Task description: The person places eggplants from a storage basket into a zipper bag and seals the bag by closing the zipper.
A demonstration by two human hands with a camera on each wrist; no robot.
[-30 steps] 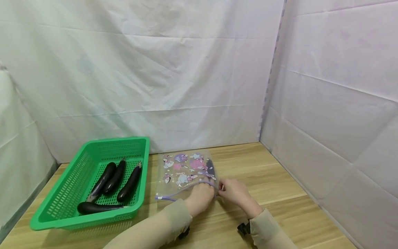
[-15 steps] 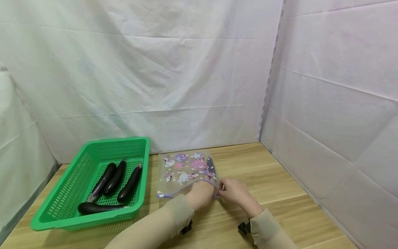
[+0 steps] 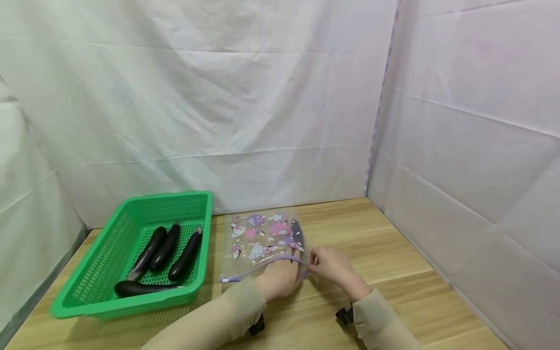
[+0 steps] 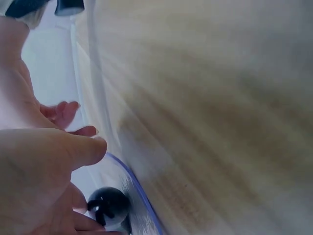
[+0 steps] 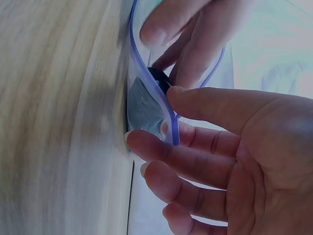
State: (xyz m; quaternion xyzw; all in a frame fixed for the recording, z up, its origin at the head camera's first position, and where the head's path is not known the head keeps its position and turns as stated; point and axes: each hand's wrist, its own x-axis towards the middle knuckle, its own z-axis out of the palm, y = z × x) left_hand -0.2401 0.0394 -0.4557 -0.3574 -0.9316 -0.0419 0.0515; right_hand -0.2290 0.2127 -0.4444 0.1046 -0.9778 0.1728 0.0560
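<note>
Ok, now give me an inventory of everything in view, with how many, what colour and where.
basket: one, green, on the table at the left
loose eggplants: four, dark purple, in the basket
printed bag: one, clear with pink, purple and blue prints and purple edging, flat on the table, right of the basket
bagged item: one, dark, apparently an eggplant, along the bag's right side
table: one, light wood, under everything
sheets: count unclear, white, behind and at both sides
black devices: two, black, at the wrists
sleeves: two, beige
left hand: one, bare, fingers inside the bag
right hand: one, bare, pinching the bag's right edge
</note>
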